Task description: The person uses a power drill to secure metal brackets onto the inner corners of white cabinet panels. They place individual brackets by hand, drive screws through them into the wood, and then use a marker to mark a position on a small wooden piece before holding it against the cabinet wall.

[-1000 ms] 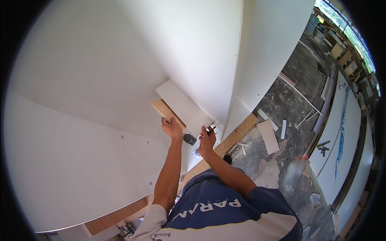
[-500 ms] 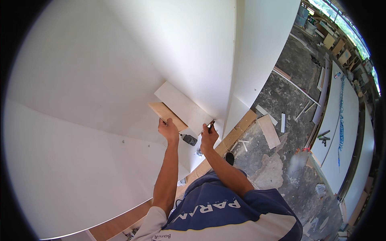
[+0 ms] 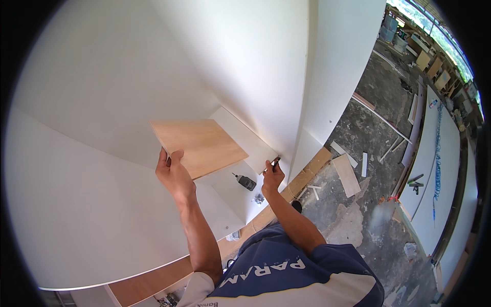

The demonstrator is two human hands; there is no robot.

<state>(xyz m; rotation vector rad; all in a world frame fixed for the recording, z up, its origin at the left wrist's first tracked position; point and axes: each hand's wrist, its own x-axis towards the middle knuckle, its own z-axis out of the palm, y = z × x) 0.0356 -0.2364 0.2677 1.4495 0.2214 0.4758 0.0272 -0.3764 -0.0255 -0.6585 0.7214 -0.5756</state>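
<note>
A thin, light wooden board (image 3: pixel 199 146) is gripped at its near left edge by my left hand (image 3: pixel 176 176), fingers under it and thumb on top. My right hand (image 3: pixel 272 178) is closed around a small dark tool (image 3: pixel 276 162), too small to name, beside the near end of a white board (image 3: pixel 245 135). That white board lies against the tall white panel, partly hidden behind the wooden one. Between my hands, a dark power drill (image 3: pixel 246 182) rests on the white surface with its bit pointing away to the left.
Tall white panels (image 3: pixel 240 46) enclose the work area on the far side. A small heap of screws or metal bits (image 3: pixel 258 199) sits near the drill. Wood offcuts (image 3: pixel 346 175) lie on the grey floor at right, and a coiled blue hose (image 3: pixel 438 153) crosses a white panel there.
My left hand has moved left and toward me, turning the wooden board so its broad face shows. My right hand stays near the white board's end, still holding the dark tool.
</note>
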